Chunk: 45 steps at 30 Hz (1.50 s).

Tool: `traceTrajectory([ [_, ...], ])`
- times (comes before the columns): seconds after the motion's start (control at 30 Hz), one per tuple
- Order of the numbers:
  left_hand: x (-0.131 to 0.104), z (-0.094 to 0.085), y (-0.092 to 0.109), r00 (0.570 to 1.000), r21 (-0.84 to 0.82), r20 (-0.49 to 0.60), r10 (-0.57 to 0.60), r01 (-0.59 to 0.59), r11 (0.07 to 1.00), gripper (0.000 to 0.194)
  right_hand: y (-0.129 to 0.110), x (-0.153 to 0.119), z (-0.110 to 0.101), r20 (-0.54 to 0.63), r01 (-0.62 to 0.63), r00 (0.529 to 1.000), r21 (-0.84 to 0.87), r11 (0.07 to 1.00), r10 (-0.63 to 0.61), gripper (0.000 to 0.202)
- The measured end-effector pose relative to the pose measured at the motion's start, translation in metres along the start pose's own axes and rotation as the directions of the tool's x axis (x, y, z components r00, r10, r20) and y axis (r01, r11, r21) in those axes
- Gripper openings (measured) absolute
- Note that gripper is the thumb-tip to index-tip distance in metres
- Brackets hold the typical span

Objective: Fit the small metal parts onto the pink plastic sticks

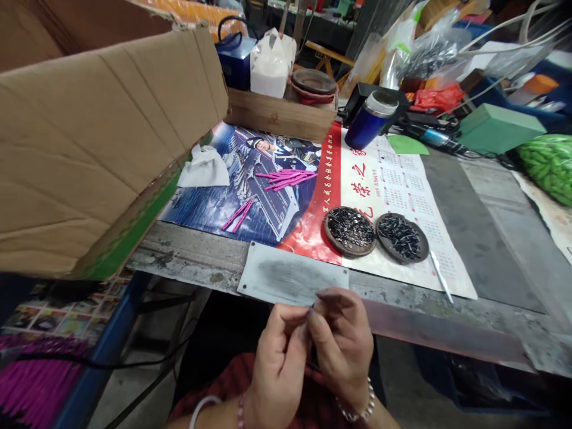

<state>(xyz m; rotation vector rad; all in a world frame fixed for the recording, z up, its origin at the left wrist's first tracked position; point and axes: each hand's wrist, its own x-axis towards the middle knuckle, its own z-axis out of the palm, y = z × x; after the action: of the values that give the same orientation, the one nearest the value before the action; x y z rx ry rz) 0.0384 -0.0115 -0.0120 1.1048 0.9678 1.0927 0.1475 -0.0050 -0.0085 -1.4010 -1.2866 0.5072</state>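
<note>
- Small purplish piece [311, 309]: I see it off the near edge of the table [447, 316], mostly hidden by fingers.
- Left hand [282, 357]: thumb and forefinger pinch it.
- Right hand [343, 345]: fingertips pinch it from the other side.
- Grey plate [290, 275]: along the near edge.
- Left dish [328, 236] and right dish [425, 249]: side by side, past the plate's far right corner, holding small dark parts.

A small item [311, 308], mostly hidden, is pinched between the fingertips of your left hand [282, 358] and right hand [342, 344], near the front edge of the desk [496, 322]. A purple speck shows; its shape and tilt are covered.
</note>
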Motion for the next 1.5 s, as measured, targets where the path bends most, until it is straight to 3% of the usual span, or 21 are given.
traceTrajectory([
  [0.1,0.0,0.0,0.001,1.0,0.006,0.007,0.011,-0.011,1.0,0.014,0.006,-0.002,0.003,-0.052,0.133,0.99,0.057,0.989,-0.131,0.024],
  [0.17,0.0,0.001,0.0,0.999,0.033,-0.005,0.032,-0.032,0.999,0.015,0.011,-0.003,0.005,-0.017,0.198,0.98,0.091,0.976,-0.198,0.021],
  [0.33,0.001,0.001,0.0,0.999,0.097,-0.017,0.05,-0.048,0.994,0.015,0.01,-0.003,0.004,-0.024,0.159,0.987,0.025,0.987,-0.158,0.014],
  [0.43,0.005,-0.004,0.006,0.993,0.19,0.104,0.053,-0.073,0.979,0.014,0.007,0.004,-0.004,0.07,-0.151,0.988,0.168,0.974,0.141,0.007],
  [0.5,0.008,-0.009,0.013,0.976,0.322,0.207,0.067,-0.132,0.938,0.016,0.008,0.009,-0.013,0.214,-0.413,0.909,0.358,0.837,0.357,0.027],
  [0.57,0.011,-0.015,0.02,0.958,0.469,0.269,0.101,-0.222,0.855,0.02,0.01,0.013,-0.022,0.299,-0.511,0.859,0.448,0.734,0.415,0.038],
  [0.67,0.013,-0.021,0.026,0.943,0.612,0.285,0.172,-0.317,0.724,0.018,0.01,0.016,-0.033,0.318,-0.459,0.876,0.321,0.829,0.362,0.03],
  [0.8,0.013,-0.021,0.028,0.931,0.688,0.289,0.225,-0.365,0.628,0.011,0.001,0.018,-0.038,0.343,-0.29,0.908,0.097,0.952,0.241,0.024],
  [1.1,0.014,-0.019,0.029,0.924,0.713,0.317,0.214,-0.381,0.589,0.011,-0.002,0.017,-0.033,0.307,0.014,0.951,-0.149,0.989,0.033,0.022],
  [1.5,0.026,-0.021,0.023,0.917,0.749,0.299,0.263,-0.396,0.531,0.012,0.004,0.035,-0.023,0.327,0.003,0.944,-0.151,0.988,0.047,0.027],
])
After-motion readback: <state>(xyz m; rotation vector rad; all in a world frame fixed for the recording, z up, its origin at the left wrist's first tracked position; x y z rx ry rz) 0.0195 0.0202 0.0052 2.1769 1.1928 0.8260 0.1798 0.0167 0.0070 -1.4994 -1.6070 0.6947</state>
